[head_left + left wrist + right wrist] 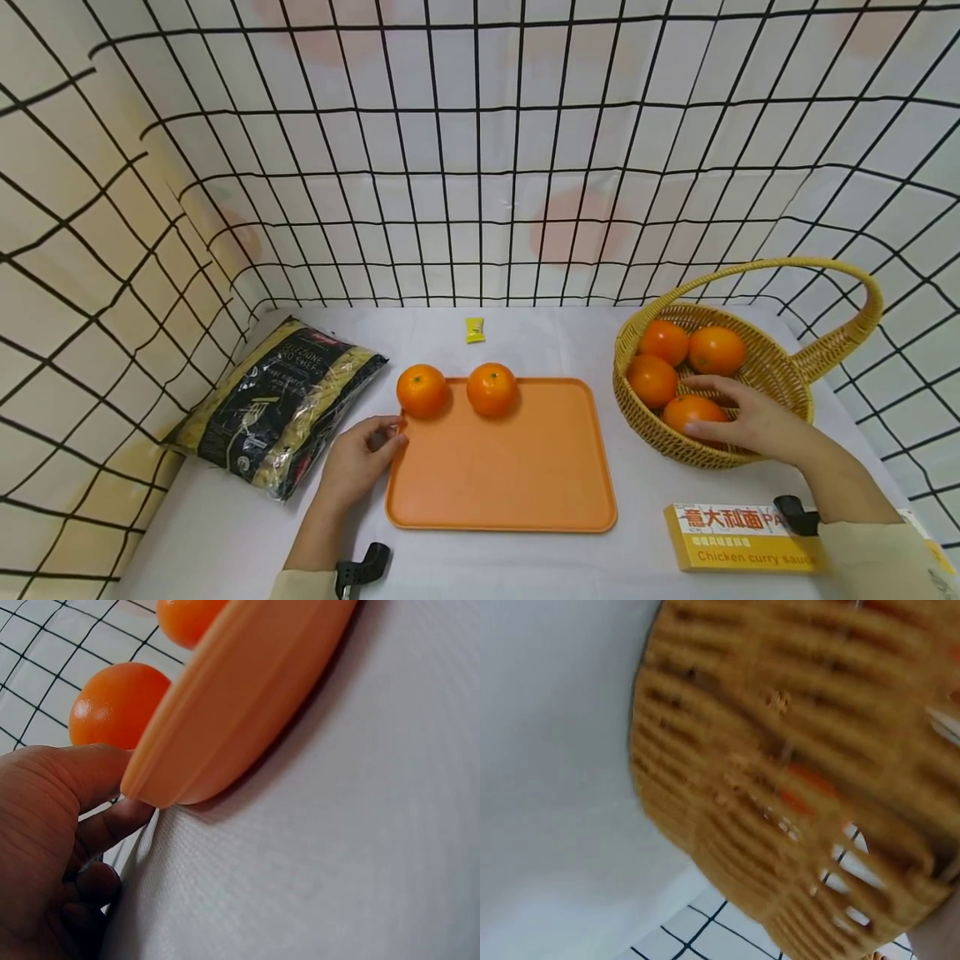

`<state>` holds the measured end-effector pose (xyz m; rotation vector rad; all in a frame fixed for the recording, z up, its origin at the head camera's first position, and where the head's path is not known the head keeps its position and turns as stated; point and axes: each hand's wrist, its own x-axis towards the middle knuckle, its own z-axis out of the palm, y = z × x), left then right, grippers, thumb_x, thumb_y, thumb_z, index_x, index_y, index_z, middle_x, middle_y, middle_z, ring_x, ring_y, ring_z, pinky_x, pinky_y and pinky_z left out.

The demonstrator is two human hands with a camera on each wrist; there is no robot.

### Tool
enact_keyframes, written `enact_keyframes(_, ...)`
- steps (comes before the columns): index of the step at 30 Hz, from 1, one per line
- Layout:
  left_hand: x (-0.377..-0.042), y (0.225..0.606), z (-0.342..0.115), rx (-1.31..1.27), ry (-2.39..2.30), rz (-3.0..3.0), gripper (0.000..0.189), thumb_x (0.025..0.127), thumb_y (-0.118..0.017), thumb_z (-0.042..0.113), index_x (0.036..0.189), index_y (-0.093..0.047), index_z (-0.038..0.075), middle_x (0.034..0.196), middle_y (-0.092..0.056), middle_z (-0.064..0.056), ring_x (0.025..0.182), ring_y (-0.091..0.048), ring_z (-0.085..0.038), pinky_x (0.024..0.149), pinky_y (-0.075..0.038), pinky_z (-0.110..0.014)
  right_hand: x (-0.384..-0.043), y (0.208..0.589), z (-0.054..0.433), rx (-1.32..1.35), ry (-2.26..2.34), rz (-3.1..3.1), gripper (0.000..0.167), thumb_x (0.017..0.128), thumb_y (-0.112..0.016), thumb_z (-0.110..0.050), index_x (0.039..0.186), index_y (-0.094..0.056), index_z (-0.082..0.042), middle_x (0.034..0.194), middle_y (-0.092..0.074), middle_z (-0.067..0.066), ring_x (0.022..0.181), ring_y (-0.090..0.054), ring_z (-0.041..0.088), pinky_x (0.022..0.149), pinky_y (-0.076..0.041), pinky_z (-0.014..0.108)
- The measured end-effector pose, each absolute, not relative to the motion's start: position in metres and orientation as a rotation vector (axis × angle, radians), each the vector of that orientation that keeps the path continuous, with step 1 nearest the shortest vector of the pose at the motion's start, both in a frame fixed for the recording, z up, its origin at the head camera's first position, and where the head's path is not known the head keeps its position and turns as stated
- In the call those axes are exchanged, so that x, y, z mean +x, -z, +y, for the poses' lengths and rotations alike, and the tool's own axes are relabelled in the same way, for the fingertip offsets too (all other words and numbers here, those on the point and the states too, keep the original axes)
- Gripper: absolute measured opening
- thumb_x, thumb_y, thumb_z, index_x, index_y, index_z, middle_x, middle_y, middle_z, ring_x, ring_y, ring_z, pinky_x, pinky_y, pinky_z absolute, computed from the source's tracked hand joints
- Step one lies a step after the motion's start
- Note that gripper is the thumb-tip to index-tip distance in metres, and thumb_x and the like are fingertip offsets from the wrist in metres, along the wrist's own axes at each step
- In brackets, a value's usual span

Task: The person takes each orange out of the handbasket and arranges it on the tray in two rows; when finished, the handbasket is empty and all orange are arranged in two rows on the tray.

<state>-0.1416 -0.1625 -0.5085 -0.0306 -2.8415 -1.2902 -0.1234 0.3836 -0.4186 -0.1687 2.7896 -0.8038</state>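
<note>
My left hand [356,459] pinches the left rim of an orange plastic tray [502,475]; in the left wrist view the thumb lies at the rim with a finger below it. Two oranges sit on the tray along its far side, one [422,391] in the corner near my left hand and the other [492,389] to its right. Inside the wicker basket [780,400], my right hand [765,421] grips the nearest orange [688,412] between thumb and fingers. Several more oranges [717,350] lie behind it. The basket's side hides the fingers in the right wrist view.
A dark bag of pasta [281,404] lies left of the tray. Beyond the tray is a small yellow packet [475,330]. Under the right forearm lies a yellow and white pasta box [738,537]. Black wire grid [480,142] encloses the back and sides; the basket's handle [832,267] arches high.
</note>
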Motion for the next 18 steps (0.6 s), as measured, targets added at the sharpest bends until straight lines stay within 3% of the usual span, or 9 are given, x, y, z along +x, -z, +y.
enact_keyframes(11, -0.141, 0.509, -0.162, -0.036, 1.29, -2.841, 0.025, 0.089, -0.079, 0.025, 0.113, -0.075, 0.018, 0.092, -0.067, 0.004, 0.077, -0.051, -0.01, 0.068, -0.041, -0.023, -0.134, 0.42, 0.397, -0.225, 0.737, 2.697, 0.072, 0.088, -0.077, -0.046, 0.147, -0.05, -0.016, 0.143, -0.056, 0.024, 0.121, -0.058, 0.04, 0.09, -0.05, 0.054)
enact_keyframes(18, -0.141, 0.507, -0.162, -0.019, 1.284, -2.845, 0.024, 0.089, -0.079, 0.025, 0.113, -0.075, 0.019, 0.091, -0.067, 0.004, 0.078, -0.052, -0.011, 0.07, -0.041, -0.023, -0.138, 0.421, 0.397, -0.229, 0.774, 2.686, 0.068, 0.089, -0.075, -0.044, 0.147, -0.051, -0.018, 0.145, -0.054, 0.025, 0.122, -0.056, 0.043, 0.092, -0.049, 0.062)
